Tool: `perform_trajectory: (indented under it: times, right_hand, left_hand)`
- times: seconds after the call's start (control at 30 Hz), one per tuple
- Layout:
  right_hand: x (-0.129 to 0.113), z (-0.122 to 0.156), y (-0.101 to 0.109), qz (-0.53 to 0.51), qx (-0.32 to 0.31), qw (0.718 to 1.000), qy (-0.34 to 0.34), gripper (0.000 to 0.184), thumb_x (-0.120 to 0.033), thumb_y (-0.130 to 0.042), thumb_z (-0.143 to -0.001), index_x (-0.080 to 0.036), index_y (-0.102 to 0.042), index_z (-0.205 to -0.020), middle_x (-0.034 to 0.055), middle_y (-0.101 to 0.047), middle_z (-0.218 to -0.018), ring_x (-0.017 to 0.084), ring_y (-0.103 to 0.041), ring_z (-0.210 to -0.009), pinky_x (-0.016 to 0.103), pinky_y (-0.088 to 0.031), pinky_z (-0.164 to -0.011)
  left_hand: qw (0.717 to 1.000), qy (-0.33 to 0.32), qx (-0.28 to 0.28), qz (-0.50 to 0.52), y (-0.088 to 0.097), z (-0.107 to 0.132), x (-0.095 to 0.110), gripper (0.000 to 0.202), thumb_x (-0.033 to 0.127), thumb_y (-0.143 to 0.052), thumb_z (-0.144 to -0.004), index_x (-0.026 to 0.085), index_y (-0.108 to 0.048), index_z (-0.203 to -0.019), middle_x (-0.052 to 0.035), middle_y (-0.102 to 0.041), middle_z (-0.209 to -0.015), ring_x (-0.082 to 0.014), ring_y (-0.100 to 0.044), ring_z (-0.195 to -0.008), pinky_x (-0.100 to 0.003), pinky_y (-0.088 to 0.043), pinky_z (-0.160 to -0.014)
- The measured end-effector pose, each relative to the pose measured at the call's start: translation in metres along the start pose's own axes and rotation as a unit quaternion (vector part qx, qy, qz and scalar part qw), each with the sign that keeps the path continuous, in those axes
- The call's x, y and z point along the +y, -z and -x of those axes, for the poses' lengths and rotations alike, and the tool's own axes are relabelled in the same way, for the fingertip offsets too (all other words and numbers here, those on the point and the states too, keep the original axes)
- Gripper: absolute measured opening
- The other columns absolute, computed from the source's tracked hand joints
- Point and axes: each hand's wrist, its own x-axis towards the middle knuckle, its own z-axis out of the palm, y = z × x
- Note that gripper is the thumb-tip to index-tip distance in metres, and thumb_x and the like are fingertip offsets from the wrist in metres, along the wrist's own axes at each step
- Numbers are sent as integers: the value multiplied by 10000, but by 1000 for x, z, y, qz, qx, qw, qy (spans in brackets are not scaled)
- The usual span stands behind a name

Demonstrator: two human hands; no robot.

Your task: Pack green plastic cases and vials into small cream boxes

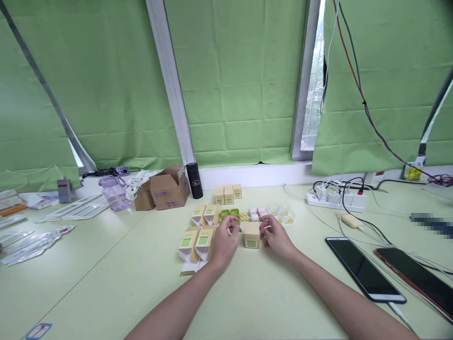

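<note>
A small closed tan carton (252, 235) with a green label stands upright on the table between my hands. My left hand (225, 241) is just left of it, fingers loosely curled and apart, with nothing visible in them. At the carton's right side, my right hand (278, 237) has its fingertips close to the edge; I cannot tell whether they touch. Several cartons with open flaps (187, 242) lie left of my left hand. Beyond the hands are green square cups (230, 213), small yellow pieces (244, 216), pale pink-white cubes (254, 217) and a clear tray (285, 211) with yellow bits.
Closed cartons (228, 194) stand at the back. Behind to the left are a black tumbler (194, 181), a brown cardboard box (169, 191) and a purple bottle (115, 194). On the right lie a power strip (334, 201), cables and two phones (364, 269).
</note>
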Motion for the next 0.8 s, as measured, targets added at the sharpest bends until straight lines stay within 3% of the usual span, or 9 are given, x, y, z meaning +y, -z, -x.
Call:
perform_trajectory:
  times: [0.17,0.27,0.37,0.63,0.8]
  right_hand:
    - [1,-2,1,-24,-7,1000,-17,366,-309,-568,-728,-246,-500,-1083,-13,-596,-832,211,-666,-748,251,-478,-439]
    - [2,-3,1,-44,-12,999,-21,375,-323,-593,-719,-246,-508,-1076,-2,-637,-839,210,-669,-766,246,-484,-452]
    - [3,-4,1,-48,-8,999,-23,372,-314,-594,-712,-243,-522,-1071,4,-646,-854,203,-668,-763,244,-490,-450]
    - [9,-7,1,-38,4,999,-21,363,-295,-567,-714,-249,-516,-1070,-21,-614,-802,203,-666,-726,246,-479,-431]
    - [10,-7,1,-33,6,999,-29,390,-298,-569,-700,-256,-503,-1082,-29,-604,-798,196,-665,-732,232,-470,-441]
  left_hand:
    - [987,-123,8,-104,-3,6,-3,189,166,-571,-896,245,-665,-1039,-80,-700,-1082,-291,-599,-1126,-463,-442,-1015]
    - [970,-180,-54,-157,-4,12,0,338,184,-586,-919,267,-654,-1239,-100,-668,-1295,-343,-475,-1307,-544,-362,-1114]
    - [957,-186,-104,-198,-6,16,2,421,262,-604,-943,273,-614,-1364,-116,-612,-1417,-385,-405,-1368,-611,-305,-1141]
    - [924,-216,-135,-285,-4,8,3,397,348,-623,-945,270,-638,-1334,-135,-641,-1369,-411,-393,-1388,-615,-270,-1144]
    - [929,-214,-158,-257,-4,-4,15,222,327,-731,-857,254,-698,-1065,-132,-715,-1094,-390,-511,-1198,-564,-316,-1091]
